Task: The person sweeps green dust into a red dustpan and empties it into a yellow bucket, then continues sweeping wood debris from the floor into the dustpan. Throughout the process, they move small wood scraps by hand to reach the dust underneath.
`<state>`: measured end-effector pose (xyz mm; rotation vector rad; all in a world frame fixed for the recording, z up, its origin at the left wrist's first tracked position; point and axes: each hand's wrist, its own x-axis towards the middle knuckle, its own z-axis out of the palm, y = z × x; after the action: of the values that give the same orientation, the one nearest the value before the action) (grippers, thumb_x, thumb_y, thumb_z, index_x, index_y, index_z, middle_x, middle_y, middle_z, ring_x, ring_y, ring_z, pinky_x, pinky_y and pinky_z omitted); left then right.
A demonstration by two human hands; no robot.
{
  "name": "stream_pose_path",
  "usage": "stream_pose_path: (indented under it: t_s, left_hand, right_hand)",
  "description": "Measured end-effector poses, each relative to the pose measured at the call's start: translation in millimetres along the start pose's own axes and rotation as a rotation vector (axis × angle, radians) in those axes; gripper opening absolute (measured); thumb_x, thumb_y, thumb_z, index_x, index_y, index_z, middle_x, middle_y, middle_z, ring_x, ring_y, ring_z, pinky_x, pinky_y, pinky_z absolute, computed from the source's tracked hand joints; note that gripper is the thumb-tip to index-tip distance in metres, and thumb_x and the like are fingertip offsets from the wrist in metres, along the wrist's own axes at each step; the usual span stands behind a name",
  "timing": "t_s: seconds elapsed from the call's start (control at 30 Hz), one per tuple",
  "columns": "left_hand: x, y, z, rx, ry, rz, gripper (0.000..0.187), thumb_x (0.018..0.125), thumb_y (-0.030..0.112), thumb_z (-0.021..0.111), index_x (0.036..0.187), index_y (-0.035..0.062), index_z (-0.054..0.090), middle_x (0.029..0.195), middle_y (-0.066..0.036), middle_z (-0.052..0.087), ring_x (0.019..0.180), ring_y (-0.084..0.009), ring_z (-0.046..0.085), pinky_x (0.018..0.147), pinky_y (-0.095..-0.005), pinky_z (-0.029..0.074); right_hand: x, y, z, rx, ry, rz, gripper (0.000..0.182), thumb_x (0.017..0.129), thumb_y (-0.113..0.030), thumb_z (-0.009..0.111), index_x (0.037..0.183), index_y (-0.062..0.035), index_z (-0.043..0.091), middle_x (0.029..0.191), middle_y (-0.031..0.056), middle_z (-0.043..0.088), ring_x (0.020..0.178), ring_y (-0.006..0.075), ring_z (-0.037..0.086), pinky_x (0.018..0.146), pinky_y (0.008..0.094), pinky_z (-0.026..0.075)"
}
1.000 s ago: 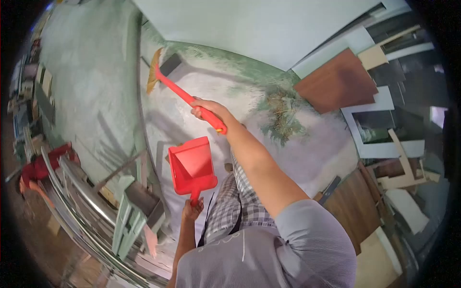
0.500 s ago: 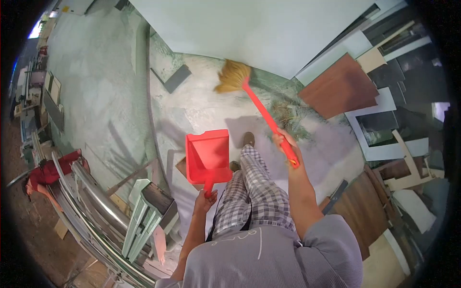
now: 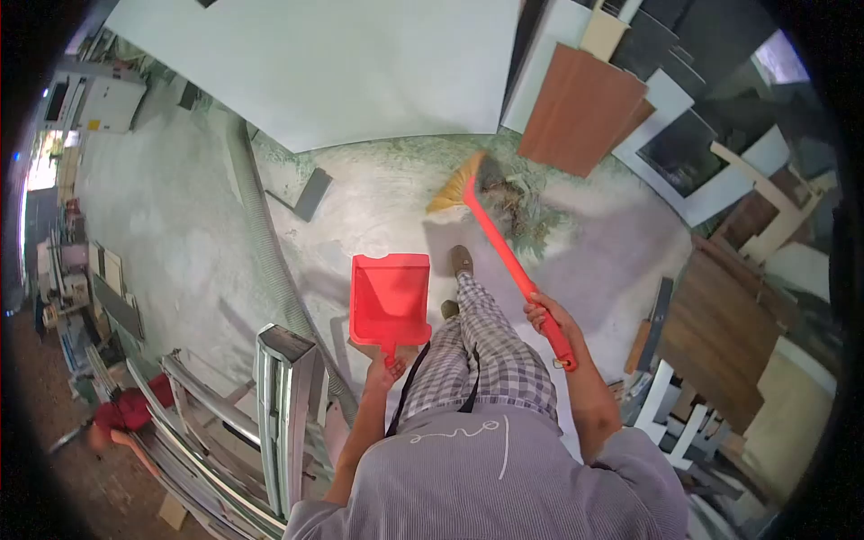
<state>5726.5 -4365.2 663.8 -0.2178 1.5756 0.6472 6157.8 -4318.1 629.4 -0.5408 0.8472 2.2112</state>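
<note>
My left hand [image 3: 385,370] is closed on the short handle of a red dustpan [image 3: 390,299], which hangs above the floor in front of my left leg. In my right hand [image 3: 551,317] is the red handle of a broom [image 3: 500,245], gripped near its end. The broom's yellow bristles [image 3: 459,184] are on the floor beside a heap of dust and debris [image 3: 515,202]. Dustpan and broom are apart.
A large white panel [image 3: 333,72] stands ahead. Brown boards [image 3: 580,108] lean at the upper right. A ribbed hose [image 3: 261,225] runs along the floor at left, near a dark strip [image 3: 312,194]. Metal profiles [image 3: 286,405] stand lower left.
The view has turned and shifted. The broom's bristles have moved closer to the debris, and my right hand is lower in view. The dustpan stays in my left hand, nearly in the same place.
</note>
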Motion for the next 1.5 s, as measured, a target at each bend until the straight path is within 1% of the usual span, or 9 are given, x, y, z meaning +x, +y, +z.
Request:
stream_pose_path:
  t_s: [0.1,0.23,0.47,0.6,0.87,1.1,1.17,1.3,1.5]
  left_hand:
    - [3.1,-8.9,-7.2,0.097,0.038,-0.006,0.034,0.08,0.038,0.04,0.095,0.0079,0.043,0.078,-0.01,0.055,0.07,-0.0224,0.055,0.062,-0.0335,0.045]
    - [34.0,9.6,-43.3,0.184,-0.153,-0.107,0.032,0.08,0.04,0.04,0.092,0.011,0.045,0.075,-0.006,0.055,0.064,-0.0191,0.054,0.058,-0.0317,0.043]
    - [0.2,28.0,14.9,0.334,0.055,-0.051,0.026,0.081,0.031,0.039,0.097,0.0111,0.045,0.078,-0.008,0.054,0.066,-0.0199,0.055,0.062,-0.0325,0.044]
    - [-7.2,34.5,35.8,0.32,-0.016,-0.032,0.027,0.08,0.026,0.039,0.102,0.0094,0.041,0.086,-0.015,0.053,0.074,-0.0239,0.055,0.066,-0.0349,0.044]
    - [3.2,24.9,33.1,0.228,-0.087,0.017,0.032,0.077,0.023,0.042,0.102,0.0042,0.042,0.088,-0.014,0.054,0.076,-0.0234,0.054,0.067,-0.0356,0.044]
    - [7.4,14.3,21.5,0.333,0.0,0.111,0.038,0.076,0.039,0.044,0.1,0.0091,0.038,0.078,-0.01,0.054,0.065,-0.0202,0.056,0.06,-0.0339,0.045]
    - [10.2,12.6,13.5,0.22,0.124,-0.01,0.027,0.078,0.032,0.045,0.097,0.0125,0.046,0.081,-0.005,0.056,0.06,-0.019,0.056,0.045,-0.0252,0.046]
    - [45.1,4.5,-18.6,0.24,0.05,-0.077,0.053,0.072,0.053,0.045,0.106,0.0133,0.036,0.075,-0.009,0.053,0.06,-0.0162,0.054,0.054,-0.0274,0.046]
    - [52.1,3.1,-30.1,0.245,-0.114,0.029,0.049,0.072,0.051,0.046,0.098,0.0095,0.042,0.069,-0.01,0.053,0.06,-0.0179,0.054,0.054,-0.0282,0.046]
  right_hand:
    - [-7.9,18.7,1.3,-0.038,0.021,-0.017,0.021,0.079,-0.018,0.049,0.09,-0.0031,0.038,0.056,-0.0009,0.036,0.041,0.0023,0.037,0.034,0.0139,0.034]
    - [48.5,16.9,22.8,-0.645,-0.281,-0.105,0.053,0.08,-0.016,0.044,0.125,-0.0169,0.016,0.056,-0.0007,0.037,0.042,0.0035,0.037,0.034,0.0156,0.031]
    - [168.0,-56.9,15.9,-1.025,-0.033,-0.107,0.051,0.073,-0.014,0.051,0.118,-0.0113,0.026,0.053,-0.0006,0.039,0.04,0.007,0.038,0.035,0.0206,0.033]
    - [123.3,-81.7,-8.0,-0.682,-0.025,-0.406,0.017,0.075,-0.014,0.05,0.087,-0.0104,0.039,0.051,-0.0013,0.039,0.04,0.007,0.04,0.035,0.0201,0.032]
    - [50.2,-40.3,-58.6,0.503,-0.206,-0.069,0.017,0.075,-0.007,0.052,0.084,-0.0044,0.039,0.058,0.0016,0.04,0.046,0.0072,0.041,0.04,0.0178,0.04]
    - [-20.0,36.5,-56.9,0.527,-0.211,-0.112,0.017,0.075,-0.006,0.052,0.084,-0.0051,0.038,0.061,0.0019,0.039,0.047,0.0064,0.041,0.04,0.0173,0.039]
    - [-42.8,54.7,-50.3,0.341,-0.097,-0.167,0.022,0.076,-0.008,0.051,0.095,-0.01,0.039,0.063,0.0016,0.039,0.045,0.0048,0.039,0.039,0.0149,0.037]
    - [-56.8,76.9,-22.0,0.016,0.01,-0.224,0.034,0.078,-0.011,0.049,0.109,-0.0176,0.036,0.065,0.0012,0.039,0.044,0.0031,0.037,0.038,0.013,0.035]
    - [40.5,55.2,-26.4,-0.692,-0.097,-0.222,0.048,0.077,-0.014,0.048,0.118,-0.0149,0.022,0.058,-0.0008,0.036,0.042,0.0054,0.037,0.035,0.0186,0.033]
